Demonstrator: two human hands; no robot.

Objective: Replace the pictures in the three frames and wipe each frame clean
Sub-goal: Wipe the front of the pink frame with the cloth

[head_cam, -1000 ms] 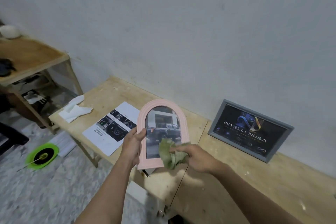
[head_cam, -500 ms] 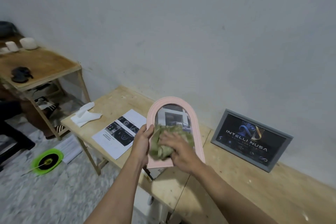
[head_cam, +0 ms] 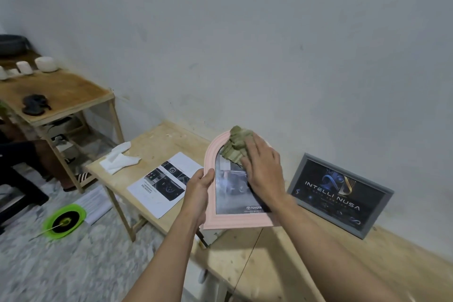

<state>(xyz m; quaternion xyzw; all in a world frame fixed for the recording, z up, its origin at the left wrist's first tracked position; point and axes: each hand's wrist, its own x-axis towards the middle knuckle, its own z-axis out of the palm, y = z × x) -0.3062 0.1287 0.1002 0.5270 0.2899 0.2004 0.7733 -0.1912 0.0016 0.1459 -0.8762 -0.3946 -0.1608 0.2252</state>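
My left hand (head_cam: 198,193) grips the left edge of a pink arched frame (head_cam: 210,213), held upright above the wooden table (head_cam: 282,267). Its glass shows a car picture with a Toyota logo. My right hand (head_cam: 263,169) presses a green cloth (head_cam: 236,143) flat against the upper part of the glass, near the arch. A grey rectangular frame (head_cam: 339,193) with a dark "Intelli Nusa" picture leans against the wall to the right. A third frame is not in view.
A printed sheet (head_cam: 164,184) and crumpled white tissue (head_cam: 119,160) lie on the table's left part. A second wooden table (head_cam: 63,95) with white cups and a dark object stands at left. A green plate (head_cam: 65,221) sits on the floor.
My right hand has wiped the cloth from the bottom of the glass up to the arch. The frame has risen slightly with my left hand still holding it.
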